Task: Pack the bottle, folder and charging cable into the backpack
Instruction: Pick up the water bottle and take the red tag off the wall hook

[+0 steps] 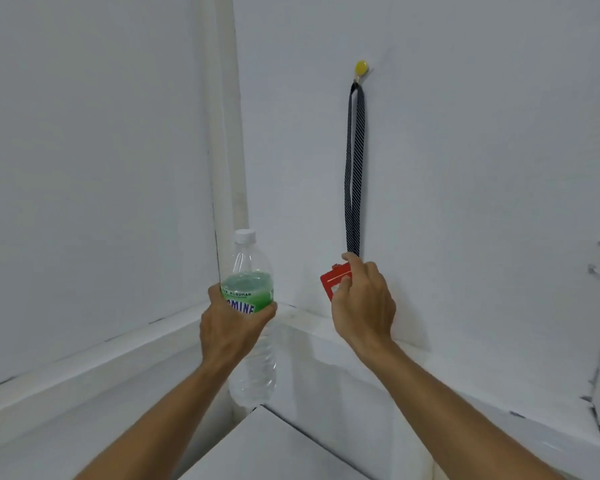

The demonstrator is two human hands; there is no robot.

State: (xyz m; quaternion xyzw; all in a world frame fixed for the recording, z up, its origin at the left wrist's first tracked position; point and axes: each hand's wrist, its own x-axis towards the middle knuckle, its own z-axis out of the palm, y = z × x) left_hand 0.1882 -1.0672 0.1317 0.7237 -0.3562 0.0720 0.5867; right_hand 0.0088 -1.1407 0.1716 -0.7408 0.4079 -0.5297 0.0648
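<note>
One head-worn view looks forward at a white wall corner, close, both forearms reaching in from below.

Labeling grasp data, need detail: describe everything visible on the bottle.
The bottle is clear, thin ribbed plastic with a white screw cap, on, and a green label band with white and blue lettering. It stands upright in the air before the white wall corner. The left hand grips its middle, fingers wrapped over the label's lower part. Its clear lower body shows below the hand. Fill level cannot be told.
</note>
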